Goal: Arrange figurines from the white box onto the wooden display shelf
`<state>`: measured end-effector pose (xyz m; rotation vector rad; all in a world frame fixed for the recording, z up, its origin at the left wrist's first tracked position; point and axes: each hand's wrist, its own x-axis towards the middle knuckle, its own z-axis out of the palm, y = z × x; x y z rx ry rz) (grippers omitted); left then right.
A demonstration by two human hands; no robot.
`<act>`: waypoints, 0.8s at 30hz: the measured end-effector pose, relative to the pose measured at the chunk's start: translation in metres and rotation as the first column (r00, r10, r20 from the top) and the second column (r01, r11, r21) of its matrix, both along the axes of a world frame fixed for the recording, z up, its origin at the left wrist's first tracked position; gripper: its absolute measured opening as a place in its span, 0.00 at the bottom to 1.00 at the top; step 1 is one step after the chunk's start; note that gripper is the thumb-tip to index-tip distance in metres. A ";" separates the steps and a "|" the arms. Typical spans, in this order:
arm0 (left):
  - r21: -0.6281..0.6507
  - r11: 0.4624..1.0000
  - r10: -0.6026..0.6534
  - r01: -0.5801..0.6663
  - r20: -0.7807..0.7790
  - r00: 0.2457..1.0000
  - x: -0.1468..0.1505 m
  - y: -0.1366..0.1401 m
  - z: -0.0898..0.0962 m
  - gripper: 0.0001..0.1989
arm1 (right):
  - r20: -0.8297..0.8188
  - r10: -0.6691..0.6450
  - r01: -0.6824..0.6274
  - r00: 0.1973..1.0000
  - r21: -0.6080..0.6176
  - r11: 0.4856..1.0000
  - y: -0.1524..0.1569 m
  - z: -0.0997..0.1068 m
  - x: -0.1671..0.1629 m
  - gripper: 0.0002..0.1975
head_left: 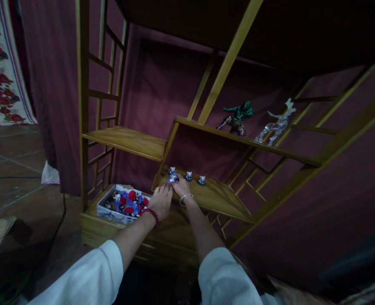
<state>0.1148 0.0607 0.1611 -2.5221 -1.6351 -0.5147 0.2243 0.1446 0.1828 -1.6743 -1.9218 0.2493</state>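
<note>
A small blue-and-white figurine (pixel 172 177) is in the fingers of my right hand (pixel 181 187), at the left end of the lower shelf (pixel 219 199). My left hand (pixel 162 201), wearing a red bead bracelet, lies palm down beside it with fingers stretched out near the shelf's front edge. Its fingertips are close to the figurine; I cannot tell whether they touch it. Behind stands one small figurine (pixel 172 170), and to the right stand a second figurine (pixel 189 176) and a third figurine (pixel 201 180), all pale-headed on dark bases.
An open box (pixel 117 217) of red and blue figurines stands on the lower left ledge. Above it juts a wooden shelf (pixel 130 142). On the upper right shelf are a green-and-brown crouching figure (pixel 238 117) and a clear deer figure (pixel 278 123). Wooden posts frame the compartments.
</note>
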 end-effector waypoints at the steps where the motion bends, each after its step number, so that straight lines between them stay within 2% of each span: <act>1: 0.007 1.000 -0.004 0.004 0.006 1.000 0.000 0.000 -0.001 0.35 | -0.002 0.000 0.000 1.000 0.001 1.000 0.000 0.000 0.000 0.17; 13: 0.022 1.000 0.012 -0.013 0.026 1.000 0.001 0.000 -0.001 0.36 | -0.032 0.016 -0.016 0.999 -0.015 1.000 -0.005 0.005 -0.001 0.17; 17: 0.020 1.000 0.013 -0.014 0.023 1.000 0.001 -0.001 0.001 0.36 | 0.002 0.002 -0.002 1.000 -0.039 0.999 -0.006 0.007 -0.001 0.16; 24: 0.002 1.000 0.013 -0.013 0.011 1.000 0.000 -0.001 0.002 0.35 | -0.036 -0.004 0.002 0.999 -0.046 0.999 -0.008 0.008 -0.002 0.20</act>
